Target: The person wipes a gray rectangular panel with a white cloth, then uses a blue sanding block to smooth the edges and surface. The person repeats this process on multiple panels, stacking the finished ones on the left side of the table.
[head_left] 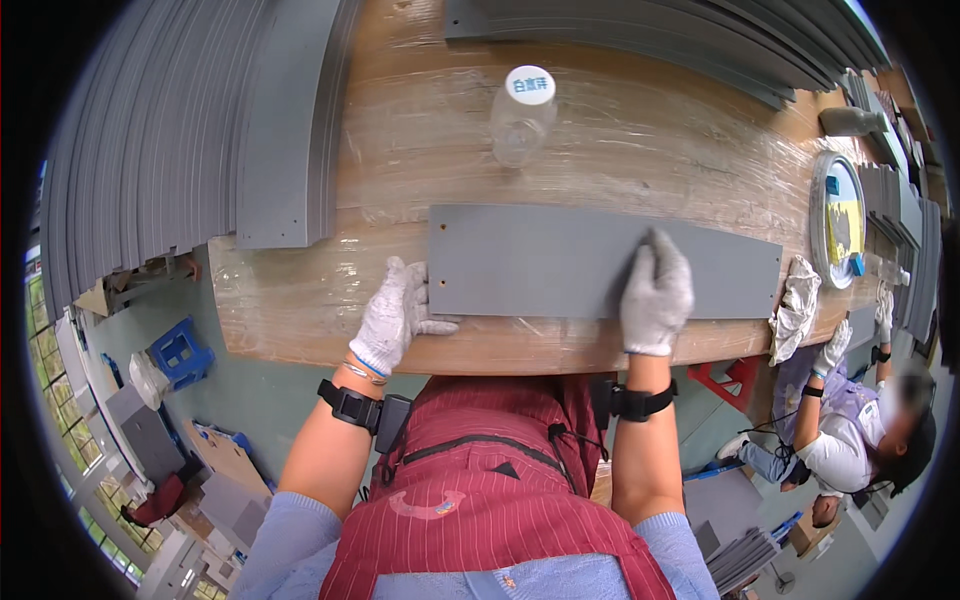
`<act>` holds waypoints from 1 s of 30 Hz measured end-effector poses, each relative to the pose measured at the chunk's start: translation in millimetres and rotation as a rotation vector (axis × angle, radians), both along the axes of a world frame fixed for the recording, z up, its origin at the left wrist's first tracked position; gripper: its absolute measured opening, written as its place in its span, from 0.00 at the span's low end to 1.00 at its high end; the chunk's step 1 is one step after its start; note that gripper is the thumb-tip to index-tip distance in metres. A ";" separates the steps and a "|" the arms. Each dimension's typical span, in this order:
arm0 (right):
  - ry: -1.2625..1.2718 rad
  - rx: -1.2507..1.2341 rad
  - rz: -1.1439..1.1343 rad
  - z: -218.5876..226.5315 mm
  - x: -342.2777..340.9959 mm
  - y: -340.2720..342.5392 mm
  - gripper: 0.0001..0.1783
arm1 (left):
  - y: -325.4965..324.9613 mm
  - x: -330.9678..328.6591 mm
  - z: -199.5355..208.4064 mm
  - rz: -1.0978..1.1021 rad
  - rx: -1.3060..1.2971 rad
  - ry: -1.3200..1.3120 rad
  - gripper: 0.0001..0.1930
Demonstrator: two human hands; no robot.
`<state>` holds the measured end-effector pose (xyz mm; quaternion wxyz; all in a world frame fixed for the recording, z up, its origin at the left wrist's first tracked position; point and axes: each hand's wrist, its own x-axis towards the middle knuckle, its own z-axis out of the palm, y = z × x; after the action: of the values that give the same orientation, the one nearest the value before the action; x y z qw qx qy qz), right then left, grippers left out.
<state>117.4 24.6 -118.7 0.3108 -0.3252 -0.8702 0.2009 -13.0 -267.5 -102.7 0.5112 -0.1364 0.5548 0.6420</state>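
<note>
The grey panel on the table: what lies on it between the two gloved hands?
Nothing: the head view shows bare panel between the left hand and right hand.

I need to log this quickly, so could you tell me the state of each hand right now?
Left hand: gloved, open, pressing the left end of the grey panel.
Right hand: gloved, open, flat on the panel.

Panel flat on table – bottle behind it, panel stack left, round tin right.

A grey curved panel is pressed flat on the wrapped wooden table by the left hand and right hand; a clear bottle stands beyond.
</note>
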 end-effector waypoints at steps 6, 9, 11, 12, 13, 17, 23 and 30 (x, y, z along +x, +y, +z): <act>-0.305 0.038 0.508 18.7 -30.1 -108.5 0.19 | 7.6 -0.6 -5.3 0.018 0.117 -0.046 0.54; -0.245 -0.056 0.574 24.9 -24.3 -119.8 0.18 | 6.7 -1.7 -1.6 0.041 0.112 -0.056 0.54; -0.080 -0.050 0.345 16.2 -19.9 -84.6 0.16 | 1.9 1.1 -2.2 0.069 0.107 -0.068 0.53; -0.172 -0.034 0.245 16.2 -19.5 -70.2 0.16 | -0.1 1.7 -5.2 0.070 0.113 -0.071 0.52; -0.185 -0.006 0.284 17.6 -22.5 -74.3 0.16 | 1.0 0.9 -7.6 0.061 0.120 -0.072 0.52; -0.378 0.034 0.834 29.1 -32.4 -136.4 0.17 | 0.5 -0.9 -15.2 0.051 0.206 -0.100 0.50; -0.217 0.054 0.616 17.6 -87.3 -117.6 0.16 | 1.0 1.6 -5.6 0.093 0.177 -0.095 0.51; -0.173 -0.015 0.846 21.1 -85.1 -123.1 0.16 | -9.9 9.3 -29.8 0.192 0.294 -0.049 0.29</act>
<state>32.3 -98.6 -97.6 0.1244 0.0422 -0.9483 0.2890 -3.8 -277.3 -132.4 0.4753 -0.1280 0.4266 0.7588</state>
